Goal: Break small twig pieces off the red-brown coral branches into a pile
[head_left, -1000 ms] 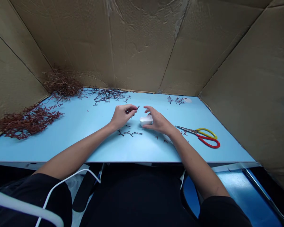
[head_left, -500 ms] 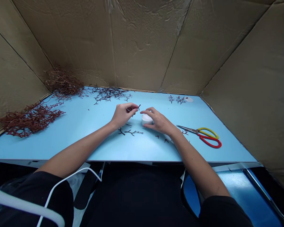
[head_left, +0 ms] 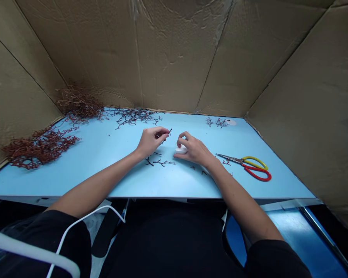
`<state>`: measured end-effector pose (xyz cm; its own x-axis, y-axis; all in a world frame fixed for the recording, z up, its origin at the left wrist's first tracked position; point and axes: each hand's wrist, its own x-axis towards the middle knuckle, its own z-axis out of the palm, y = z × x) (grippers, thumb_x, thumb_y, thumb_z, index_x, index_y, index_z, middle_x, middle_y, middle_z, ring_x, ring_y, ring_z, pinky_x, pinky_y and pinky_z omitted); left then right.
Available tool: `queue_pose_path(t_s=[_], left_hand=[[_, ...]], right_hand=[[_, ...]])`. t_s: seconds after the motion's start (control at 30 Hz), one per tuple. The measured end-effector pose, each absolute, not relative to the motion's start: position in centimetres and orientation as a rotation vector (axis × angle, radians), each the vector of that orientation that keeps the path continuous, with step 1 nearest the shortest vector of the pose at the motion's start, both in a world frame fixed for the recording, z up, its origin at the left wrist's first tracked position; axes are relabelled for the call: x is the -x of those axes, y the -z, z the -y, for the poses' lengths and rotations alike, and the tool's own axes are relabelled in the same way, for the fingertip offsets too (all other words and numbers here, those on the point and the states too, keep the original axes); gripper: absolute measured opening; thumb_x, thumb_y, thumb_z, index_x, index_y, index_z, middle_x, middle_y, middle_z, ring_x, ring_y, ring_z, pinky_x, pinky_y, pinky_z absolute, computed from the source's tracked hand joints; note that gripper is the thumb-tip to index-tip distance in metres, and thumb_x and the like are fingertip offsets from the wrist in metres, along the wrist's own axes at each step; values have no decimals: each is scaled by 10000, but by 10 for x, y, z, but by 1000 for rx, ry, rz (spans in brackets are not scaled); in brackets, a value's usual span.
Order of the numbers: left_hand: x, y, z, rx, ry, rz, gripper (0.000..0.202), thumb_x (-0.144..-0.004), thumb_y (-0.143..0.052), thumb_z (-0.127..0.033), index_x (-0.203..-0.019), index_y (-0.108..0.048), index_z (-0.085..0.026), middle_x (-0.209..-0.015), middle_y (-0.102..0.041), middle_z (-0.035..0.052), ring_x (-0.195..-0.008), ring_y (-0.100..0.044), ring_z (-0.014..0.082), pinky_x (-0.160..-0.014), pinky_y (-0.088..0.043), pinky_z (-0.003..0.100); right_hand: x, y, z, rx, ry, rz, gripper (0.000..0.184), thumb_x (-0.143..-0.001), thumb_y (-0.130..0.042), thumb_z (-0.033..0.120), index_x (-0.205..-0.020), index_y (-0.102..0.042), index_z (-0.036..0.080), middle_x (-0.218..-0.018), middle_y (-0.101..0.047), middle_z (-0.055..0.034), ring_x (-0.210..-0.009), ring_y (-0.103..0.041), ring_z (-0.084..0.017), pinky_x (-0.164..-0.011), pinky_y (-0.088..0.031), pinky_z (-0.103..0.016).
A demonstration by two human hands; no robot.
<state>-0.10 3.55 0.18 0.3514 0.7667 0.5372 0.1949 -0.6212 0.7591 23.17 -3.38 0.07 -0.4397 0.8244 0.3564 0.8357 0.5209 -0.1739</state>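
My left hand is closed in a pinch on a dark twig, whose end sticks out past the fingertips. Beside it, my right hand grips a small round white object on the table, one finger bent onto its top and the thumb low at its side. Fingers partly cover that object, so I cannot tell what kind it is. Just in front of my hands lie a forked branch piece and a smaller twig.
Red-and-yellow-handled scissors lie at the right. Reddish-brown branch heaps fill the left side, with darker branches at the back. Small branch sprigs and a white disc sit back right. Cardboard walls enclose the table.
My right hand's fingers have bent inward and closed on the white object, one finger coming down onto its top. My left hand keeps its pinch on the twig, nearly still.
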Motion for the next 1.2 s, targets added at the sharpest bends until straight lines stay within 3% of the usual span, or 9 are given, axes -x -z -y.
queue_pose_path(t_s=[0.1, 0.3, 0.4, 0.53, 0.77, 0.93, 1.1, 1.2], left_hand=[[1, -2, -36, -2038, -1256, -835, 175, -906, -734, -339, -957, -819, -195, -834, -811, 46, -701, -737, 179, -688, -607, 305], [1, -1, -37, -2031, -1257, -829, 170, -904, -741, -339, -956, -821, -198, -834, -812, 44, -711, -748, 183, -697, -610, 303], [1, -1, -36, -2022, -1254, -823, 167, -904, -741, -331, -954, -821, -194, -844, -815, 46, -724, -756, 184, -704, -612, 300], [1, -1, -36, -2033, -1251, -828, 170, -905, -742, -340, -952, -821, -196, -848, -817, 48, -728, -760, 188, -708, -617, 304], [1, 0, -37, -2045, -1254, -819, 165, -909, -735, -325, -954, -820, -191, -829, -811, 45, -705, -743, 178, -690, -600, 297], [1, 0, -37, -2040, -1248, -808, 156, -911, -741, -317, -943, -818, -185, -839, -812, 43, -726, -751, 176, -712, -601, 291], [1, 0, -38, -2047, -1248, -809, 158, -909, -738, -314, -942, -821, -184, -821, -809, 41, -702, -735, 172, -692, -590, 292], [1, 1, -38, -2043, -1256, -802, 158, -909, -736, -312, -942, -820, -182, -821, -808, 40, -707, -738, 173, -693, -588, 293]], right_hand=[[-231, -1, 35, 1398, 70, 2368, 316, -896, -796, 478, -1042, -602, 276, -1282, -617, -69, -831, -622, -207, -597, -397, -324], [-230, -6, 38, 1425, -2, 2366, 479, -911, -781, 439, -1313, -550, 318, -1323, -616, -94, -992, -659, -278, -644, -457, -344], [-230, -7, 38, 1423, 8, 2384, 338, -923, -779, 452, -1169, -609, 294, -1318, -609, -87, -895, -645, -238, -639, -444, -339], [-232, -6, 37, 1409, 51, 2368, 289, -912, -799, 469, -1035, -627, 272, -1305, -616, -72, -797, -609, -197, -624, -410, -331], [-231, -5, 37, 1446, 41, 2351, 346, -894, -808, 457, -1128, -619, 285, -1287, -630, -77, -859, -628, -233, -623, -392, -323], [-230, -7, 39, 1419, 66, 2351, 277, -892, -824, 441, -1002, -642, 264, -1305, -639, -58, -775, -604, -180, -633, -391, -318], [-229, -8, 40, 1445, 100, 2349, 348, -877, -847, 420, -1104, -630, 269, -1287, -653, -65, -808, -624, -197, -622, -386, -313], [-229, -7, 39, 1446, 111, 2348, 319, -874, -855, 424, -1044, -640, 262, -1281, -654, -62, -805, -630, -195, -625, -391, -313]])
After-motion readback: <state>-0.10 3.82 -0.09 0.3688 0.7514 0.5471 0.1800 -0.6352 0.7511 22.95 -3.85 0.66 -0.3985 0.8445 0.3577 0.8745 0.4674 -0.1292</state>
